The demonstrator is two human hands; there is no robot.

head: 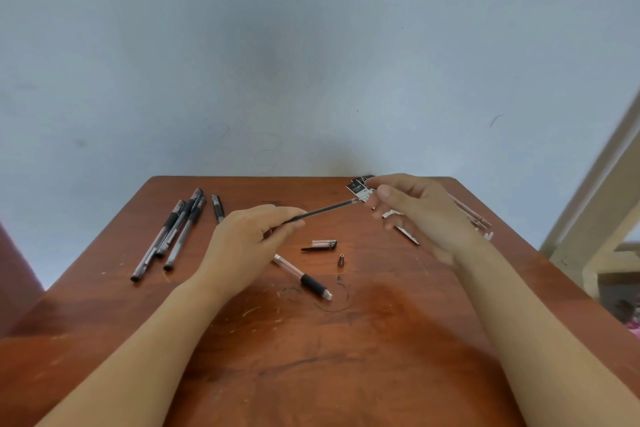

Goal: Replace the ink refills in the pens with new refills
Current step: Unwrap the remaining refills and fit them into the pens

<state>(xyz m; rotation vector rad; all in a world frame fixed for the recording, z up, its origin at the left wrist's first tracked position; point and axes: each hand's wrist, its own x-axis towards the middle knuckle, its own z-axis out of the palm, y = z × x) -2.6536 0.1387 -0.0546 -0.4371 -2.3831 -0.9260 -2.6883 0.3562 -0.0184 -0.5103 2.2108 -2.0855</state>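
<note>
Black refill (322, 211) spans both hands above the surface (311, 374): left hand (242, 246) pinches its rear, right hand (415, 215) pinches its tip. Keep it level, then slide it into the open barrel (301, 277) lying below.

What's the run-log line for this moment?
left hand: holds refill | right hand: at refill tip | barrel, cap, nose cone: on table

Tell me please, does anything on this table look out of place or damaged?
Nothing is spilled. One pen barrel lies taken apart mid-table, its cap and small metal tip loose beside it, as the task needs. The wooden table is scratched and ink-marked near the barrel.
</note>
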